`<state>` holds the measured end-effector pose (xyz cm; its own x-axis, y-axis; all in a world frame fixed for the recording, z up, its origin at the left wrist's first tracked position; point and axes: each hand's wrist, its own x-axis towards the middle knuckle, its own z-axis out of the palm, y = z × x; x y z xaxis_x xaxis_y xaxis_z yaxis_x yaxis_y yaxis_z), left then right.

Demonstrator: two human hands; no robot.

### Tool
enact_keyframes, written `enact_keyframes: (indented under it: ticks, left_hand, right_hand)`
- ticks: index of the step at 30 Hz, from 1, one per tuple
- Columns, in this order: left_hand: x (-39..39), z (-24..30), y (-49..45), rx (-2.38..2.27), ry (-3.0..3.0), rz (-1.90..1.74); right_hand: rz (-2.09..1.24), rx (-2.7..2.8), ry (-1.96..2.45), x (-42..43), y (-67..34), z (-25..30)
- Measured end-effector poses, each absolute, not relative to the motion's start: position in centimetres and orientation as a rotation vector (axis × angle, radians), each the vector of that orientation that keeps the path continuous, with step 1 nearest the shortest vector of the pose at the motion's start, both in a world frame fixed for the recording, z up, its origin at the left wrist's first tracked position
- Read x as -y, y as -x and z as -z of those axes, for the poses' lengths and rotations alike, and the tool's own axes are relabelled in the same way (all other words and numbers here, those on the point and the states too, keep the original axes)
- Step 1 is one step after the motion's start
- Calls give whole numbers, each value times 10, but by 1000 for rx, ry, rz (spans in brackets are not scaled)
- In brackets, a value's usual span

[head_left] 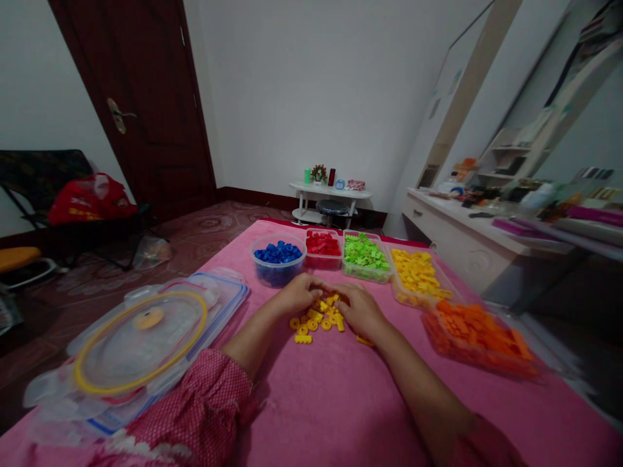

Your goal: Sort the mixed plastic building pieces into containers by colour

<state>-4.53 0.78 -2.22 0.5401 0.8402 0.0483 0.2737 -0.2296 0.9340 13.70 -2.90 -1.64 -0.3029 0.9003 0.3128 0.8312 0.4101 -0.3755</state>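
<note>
A small pile of yellow plastic building pieces [314, 317], some ring-shaped and some notched blocks, lies on the pink cloth. My left hand [302, 293] curves around the far left side of the pile, thumb apart from the fingers. From the right, my right hand [359, 305] cups the same pile, its fingers curved toward the left hand. The fingertips of both hands almost meet behind the pieces and are partly hidden. I see no piece clearly gripped in either hand. One yellow piece [364, 340] lies by my right wrist.
Beyond my hands stand a round tub of blue pieces [277, 254] and boxes of red pieces [322, 244], green pieces [365, 251] and yellow pieces [419, 274]. An orange-filled box [481, 337] sits at right. Stacked clear lids [141, 344] cover the table's left side.
</note>
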Motion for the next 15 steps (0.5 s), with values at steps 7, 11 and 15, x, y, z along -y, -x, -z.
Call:
enact_keyframes:
  ticks: [7,11,15]
  left_hand:
    - [-5,5,63,-1049,-2158,-459]
    - [1,-2,66,-1074,-2203,-356]
    - [4,-1,60,-1134,-2238,-344]
  right_hand:
    - [-143,2173,1655,33,-146,12]
    - [-39,2237,1646,40,-148,-3]
    - [15,2400,1654,50,-142,-10]
